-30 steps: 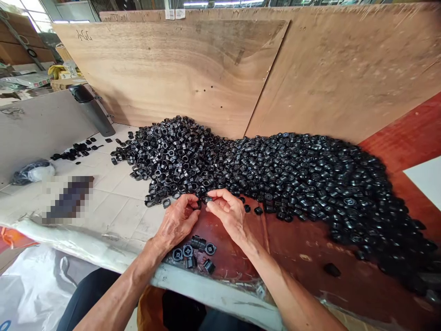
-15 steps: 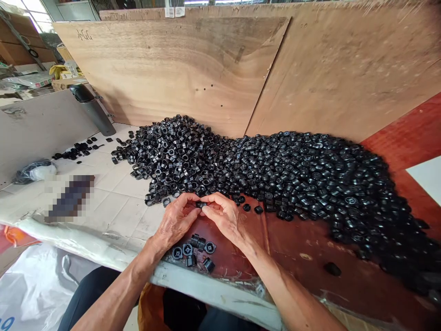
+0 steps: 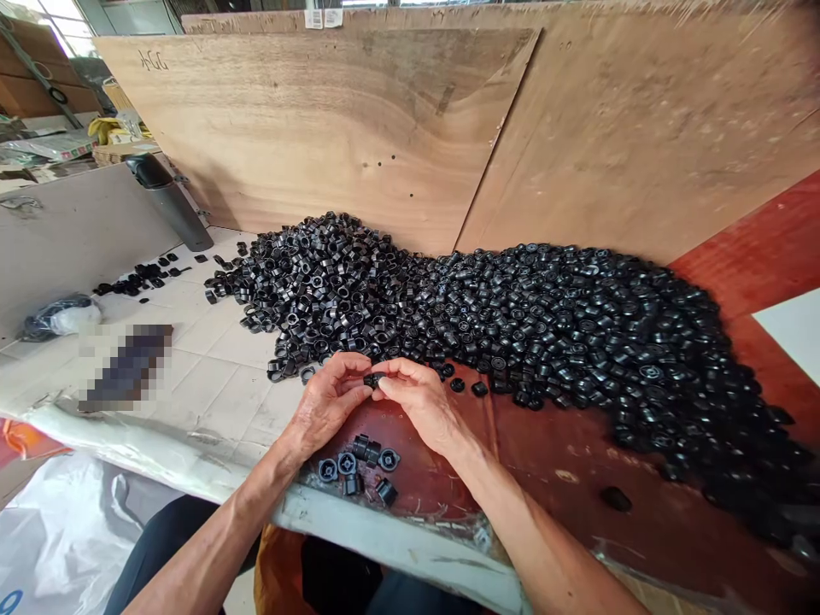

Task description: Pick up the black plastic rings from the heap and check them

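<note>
You look down from the head camera at your left hand (image 3: 326,401) and your right hand (image 3: 416,400), which meet over the red-brown tabletop (image 3: 564,453). The fingers (image 3: 351,372) of both hands are closed on one small black plastic part (image 3: 374,379), pinching it from either side, so it sits between your fingertips just beside the near edge of the heap. That large heap of matching black plastic parts (image 3: 512,329) spreads across the back of the tabletop and onto the white tiled surface (image 3: 224,376) to your left. Directly below your hands, near the front edge, lies a small group of the same parts (image 3: 355,465), some showing round spoked faces and others lying on their sides. A lone part (image 3: 615,499) lies apart on the tabletop to your right. Two plywood boards (image 3: 307,128) stand behind the heap, leaning back. Further left on the tiles are a scatter of loose black pieces (image 3: 144,278), a grey bottle with a black cap (image 3: 170,205) lying tilted, and a plastic bag (image 3: 61,318). A dark object (image 3: 128,367) beside them is too blurred to tell. Your dark trousers (image 3: 166,547) show at the bottom of the view, beside a white plastic sheet (image 3: 57,530).
</note>
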A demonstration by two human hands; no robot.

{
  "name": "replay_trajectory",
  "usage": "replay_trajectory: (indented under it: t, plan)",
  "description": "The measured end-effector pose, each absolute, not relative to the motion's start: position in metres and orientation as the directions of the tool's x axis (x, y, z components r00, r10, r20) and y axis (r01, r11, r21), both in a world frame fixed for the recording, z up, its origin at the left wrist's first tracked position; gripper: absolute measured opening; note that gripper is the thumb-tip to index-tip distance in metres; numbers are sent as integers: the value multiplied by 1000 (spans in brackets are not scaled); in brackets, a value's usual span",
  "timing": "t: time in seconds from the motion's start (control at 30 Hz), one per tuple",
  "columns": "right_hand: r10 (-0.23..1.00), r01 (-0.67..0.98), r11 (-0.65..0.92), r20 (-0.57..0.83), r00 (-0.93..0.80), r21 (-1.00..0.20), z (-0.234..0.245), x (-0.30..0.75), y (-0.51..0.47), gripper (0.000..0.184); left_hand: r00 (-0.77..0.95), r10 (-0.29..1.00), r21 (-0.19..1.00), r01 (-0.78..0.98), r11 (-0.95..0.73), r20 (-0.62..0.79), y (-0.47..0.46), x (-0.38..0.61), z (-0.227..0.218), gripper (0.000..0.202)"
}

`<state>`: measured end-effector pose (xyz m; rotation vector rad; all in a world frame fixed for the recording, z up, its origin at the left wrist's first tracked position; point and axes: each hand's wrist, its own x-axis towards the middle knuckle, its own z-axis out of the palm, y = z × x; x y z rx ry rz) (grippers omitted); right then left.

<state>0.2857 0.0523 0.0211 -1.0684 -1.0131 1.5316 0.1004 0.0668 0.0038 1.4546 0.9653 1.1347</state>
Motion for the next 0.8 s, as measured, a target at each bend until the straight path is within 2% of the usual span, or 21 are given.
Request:
replay_trajectory:
  t: [0.13, 0.23, 0.33, 0.4, 0.47, 0.53, 0.6, 0.67, 0.8]
  plan:
    - [977, -422, -194, -137, -162, -886, 25, 285, 52, 29, 196, 974, 992, 38, -119, 109, 66, 99, 14, 19]
    - [977, -455, -186, -114, -181, -871, 28, 285, 51, 28, 190, 976, 991, 62, -117, 103, 62, 99, 19, 15]
    - [979, -472, -172, -96, -180, -865, 28, 285, 51, 28, 199, 979, 999, -5, -47, 47, 59, 102, 21, 22]
    - [987, -418, -137, -87, -135, -898, 25, 285, 52, 30, 207, 978, 999, -51, 4, 7, 57, 104, 22, 27]
    - [998, -278, -59, -48, -44, -959, 21, 286, 52, 31, 187, 982, 997, -73, 20, -6, 57, 104, 23, 30]
    - [998, -93, 66, 63, 29, -994, 19, 286, 52, 27, 166, 986, 996, -83, 24, -10, 57, 104, 25, 31]
    - [980, 46, 195, 197, 37, -980, 18, 287, 52, 21, 170, 985, 995, -95, 28, -12, 57, 103, 25, 31]
    - [961, 99, 271, 275, 32, -958, 19, 287, 52, 18, 182, 983, 994, -103, 31, -12, 57, 103, 25, 30]
    - [957, 144, 281, 288, 27, -949, 19, 286, 51, 17, 183, 983, 994, -106, 26, -6, 57, 102, 22, 28]
